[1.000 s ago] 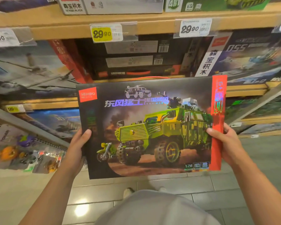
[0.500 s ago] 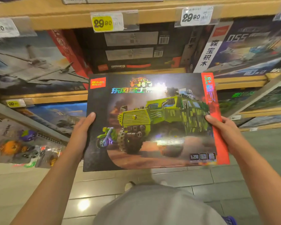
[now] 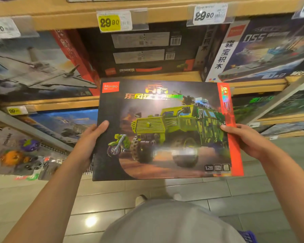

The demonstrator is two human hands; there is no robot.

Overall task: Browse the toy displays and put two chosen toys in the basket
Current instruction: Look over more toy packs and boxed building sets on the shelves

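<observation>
Head view: wooden shelves [image 3: 165, 10] fill the upper frame, stocked with boxed building sets. Tiled floor [image 3: 253, 199] below, shiny, one light glare. Grey shirt front at bottom centre; a bit of blue basket [image 3: 247, 236] shows at the bottom edge, right of the shirt.

Toy box [image 3: 165, 130], large and flat, held up face-on in front of the middle shelf, tilted slightly. Dark cover art: green camouflage armoured truck, small green motorbike at lower left. Red logo patch top left, lettering blurred, possibly "SEMBO". Holographic Chinese title across the top, only partly legible. Red strip down the right edge; "1:20"-like mark at lower right, not certain.

On the shelf: jet-aircraft box [image 3: 33, 67] at left; ship box [image 3: 270, 50] at right marked "055", with white side strip reading 森宝积木. Dark boxes with barcodes stacked between them.

Left hand [image 3: 88, 146] grips the box's left edge, thumb on the cover. Right hand [image 3: 249, 141] grips the right edge, thumb on the red strip.

Price tags: yellow tag [image 3: 110, 22] "29.90"; white tag [image 3: 210, 14] "29.90".
</observation>
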